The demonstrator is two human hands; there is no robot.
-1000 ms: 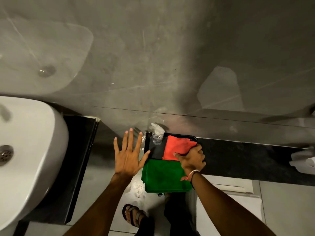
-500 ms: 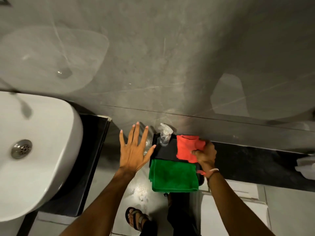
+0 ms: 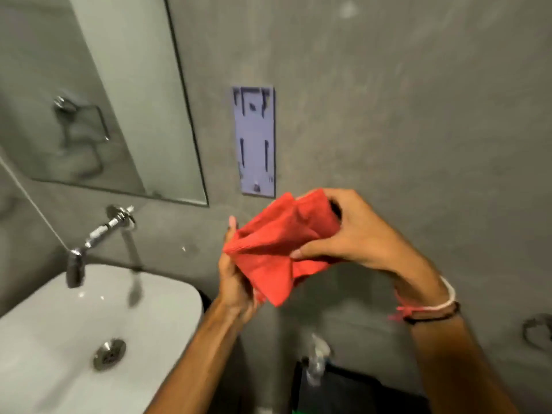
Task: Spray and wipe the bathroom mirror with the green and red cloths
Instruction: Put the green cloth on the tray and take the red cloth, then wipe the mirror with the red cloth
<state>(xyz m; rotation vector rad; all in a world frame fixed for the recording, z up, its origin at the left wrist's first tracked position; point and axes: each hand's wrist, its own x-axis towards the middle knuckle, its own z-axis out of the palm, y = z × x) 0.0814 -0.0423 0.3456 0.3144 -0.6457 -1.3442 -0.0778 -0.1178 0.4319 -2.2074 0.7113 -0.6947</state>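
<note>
The red cloth (image 3: 279, 248) is bunched up in mid-air in front of the grey wall, held by both hands. My left hand (image 3: 234, 282) grips its lower left part from underneath. My right hand (image 3: 349, 231) pinches its upper right part. The mirror (image 3: 98, 94) hangs on the wall at the upper left. A clear spray bottle (image 3: 318, 361) stands on a black tray (image 3: 352, 392) at the bottom, below the hands. A sliver of the green cloth (image 3: 298, 411) shows at the bottom edge.
A white basin (image 3: 59, 339) with a metal drain (image 3: 109, 354) sits at the lower left, under a chrome tap (image 3: 98, 234). A pale purple bracket (image 3: 257, 138) is fixed to the wall right of the mirror. A metal ring (image 3: 539, 331) shows at the right edge.
My right hand lifted the red cloth off the tray and my left hand, open before, took hold of it too. The view tilted up from the tray to the wall and mirror.
</note>
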